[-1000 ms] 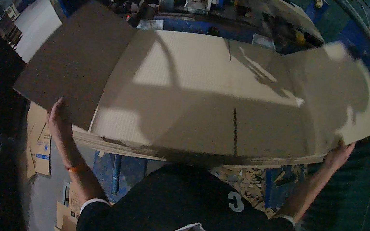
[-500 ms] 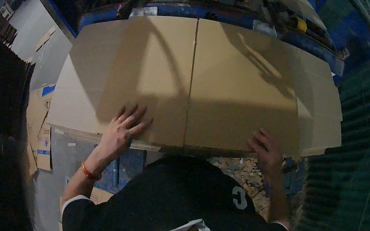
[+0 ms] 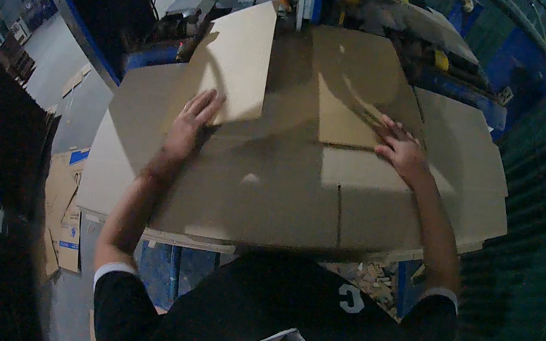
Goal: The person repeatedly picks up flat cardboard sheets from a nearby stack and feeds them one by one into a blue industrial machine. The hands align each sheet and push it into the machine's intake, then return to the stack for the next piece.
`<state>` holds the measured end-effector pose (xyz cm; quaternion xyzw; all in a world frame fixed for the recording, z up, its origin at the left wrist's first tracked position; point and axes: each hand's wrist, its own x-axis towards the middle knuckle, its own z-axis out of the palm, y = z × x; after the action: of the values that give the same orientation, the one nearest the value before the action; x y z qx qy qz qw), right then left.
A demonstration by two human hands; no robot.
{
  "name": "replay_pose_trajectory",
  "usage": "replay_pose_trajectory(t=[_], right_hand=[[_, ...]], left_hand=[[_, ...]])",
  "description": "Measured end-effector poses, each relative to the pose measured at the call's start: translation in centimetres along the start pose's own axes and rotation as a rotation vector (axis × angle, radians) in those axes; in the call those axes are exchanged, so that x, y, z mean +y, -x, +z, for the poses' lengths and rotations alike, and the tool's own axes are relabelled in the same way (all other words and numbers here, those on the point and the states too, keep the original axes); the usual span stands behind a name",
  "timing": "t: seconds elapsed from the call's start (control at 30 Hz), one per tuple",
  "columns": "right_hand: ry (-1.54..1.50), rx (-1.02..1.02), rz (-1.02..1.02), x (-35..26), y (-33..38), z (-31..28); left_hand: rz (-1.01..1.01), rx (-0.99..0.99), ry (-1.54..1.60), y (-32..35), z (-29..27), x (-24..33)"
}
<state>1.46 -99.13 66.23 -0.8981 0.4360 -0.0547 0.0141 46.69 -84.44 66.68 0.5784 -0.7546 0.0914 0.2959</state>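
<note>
My left hand (image 3: 196, 119) reaches forward with fingers stretched, resting at the lower left of a pale cardboard panel (image 3: 243, 57). That panel appears tilted, its far corner raised towards the machine. On the right, my right hand (image 3: 402, 152) lies with outstretched fingers on the near right part of a second, browner cardboard panel (image 3: 355, 90). A dark gap separates the two panels. Beneath both hands spreads a wide stack of flat cardboard sheets (image 3: 246, 202), its top sheet slotted near the right. Whether the two panels belong to one sheet I cannot tell.
A blue-framed machine (image 3: 150, 62) with dark rollers and belts stands beyond the stack. Green corrugated sheeting (image 3: 527, 249) rises at the right. Folded cardboard (image 3: 62, 200) lies on the floor at the left, and cardboard scraps (image 3: 380, 286) lie below the stack's near edge.
Both hands have moved forward, away from my body. The brown panels have shifted towards the machine and now stand apart, the left one raised. More of the sheet beneath shows.
</note>
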Motion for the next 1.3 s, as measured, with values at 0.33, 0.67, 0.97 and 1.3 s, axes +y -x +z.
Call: replay_pose_trajectory(t=[0.33, 0.67, 0.97, 1.3], right_hand=[[-0.088, 0.174, 0.358, 2.6, 1.1, -0.3], [-0.022, 0.410, 1.039, 12.1, 24.4, 3.9], [-0.582, 0.855, 1.167, 16.5, 22.4, 5.2], [-1.085, 1.364, 0.550, 23.1, 23.6, 5.3]], left_hand=[[-0.175, 0.336, -0.280, 1.0, -0.8, -5.0], [-1.278, 0.496, -0.376, 25.6, -5.6, -6.1], [-0.979, 1.206, 0.391, 16.8, -10.8, 0.9], [-0.530, 1.461, 0.883, 15.6, -18.4, -3.5]])
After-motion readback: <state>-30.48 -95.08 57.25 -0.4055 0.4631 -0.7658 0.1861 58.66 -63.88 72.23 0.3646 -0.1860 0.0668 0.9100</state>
